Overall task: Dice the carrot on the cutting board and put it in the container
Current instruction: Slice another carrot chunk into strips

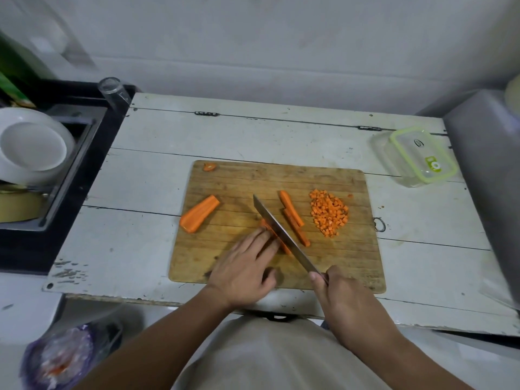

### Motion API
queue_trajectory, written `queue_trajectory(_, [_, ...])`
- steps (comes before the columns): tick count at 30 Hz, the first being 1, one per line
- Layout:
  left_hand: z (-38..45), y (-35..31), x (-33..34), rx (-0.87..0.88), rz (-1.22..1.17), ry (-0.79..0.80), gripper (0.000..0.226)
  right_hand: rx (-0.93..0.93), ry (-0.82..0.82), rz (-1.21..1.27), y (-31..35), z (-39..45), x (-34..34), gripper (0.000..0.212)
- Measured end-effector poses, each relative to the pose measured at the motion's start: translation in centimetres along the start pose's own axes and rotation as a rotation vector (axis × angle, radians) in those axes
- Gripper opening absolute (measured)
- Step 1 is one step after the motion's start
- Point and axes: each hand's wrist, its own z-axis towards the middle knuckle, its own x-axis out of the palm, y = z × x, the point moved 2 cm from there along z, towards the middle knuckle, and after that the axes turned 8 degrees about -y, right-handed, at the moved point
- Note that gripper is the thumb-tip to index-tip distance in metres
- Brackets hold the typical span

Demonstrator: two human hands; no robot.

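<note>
Carrot piece under the cut, lying mid-board on the wooden cutting board, mostly hidden beneath fingers and blade. Pinned down by the left hand, fingers pressed flat along its top, thumb tucked back toward the board's near edge. Knife laid diagonally along the piece's right side, tip pointing away to the upper left, blade edge down against the carrot. Handle gripped by the right hand, fingers wrapped round it, near the board's front edge.

Just right of the blade, carrot sticks, long and slim, side by side, running roughly parallel to the knife. Further right, a pile of diced carrot, small cubes heaped together, with a stray bit or two just beyond it. On the board's left side, a carrot half, cut face up, well apart from the knife. At the far left corner, a small carrot end.

Board resting on a worn white worktop. Container, clear with a green-rimmed lid on it, at the worktop's far right, well apart from the board. To the left, a white bowl in a dark sink, and a glass at the sink's back corner.
</note>
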Motion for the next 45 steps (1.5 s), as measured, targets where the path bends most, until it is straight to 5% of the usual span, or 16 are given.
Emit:
queue_trajectory(15, [0.3,0.3,0.0,-0.022,-0.048,0.042,0.069,-0.023,0.045,-0.042,1.0,0.5,-0.3,0.059])
queue_trajectory(23, [0.3,0.2,0.2,-0.041,-0.061,0.039,0.07,0.054,0.069,-0.001,1.5,0.9,-0.5,0.049])
queue_trajectory(32, [0.4,0.1,0.4,-0.028,-0.014,-0.008,0.072,-0.025,-0.068,-0.168,3.5,3.7,1.7,0.049])
queue_trajectory(38, [0.2,-0.4,-0.1,-0.033,0.005,0.024,0.072,0.119,-0.03,0.065,-0.1,2.4,1.2,0.049])
queue_trajectory(45, [-0.2,-0.2,-0.2,-0.01,-0.006,-0.041,0.065,0.061,-0.009,0.15,0.6,3.6,0.4,0.054])
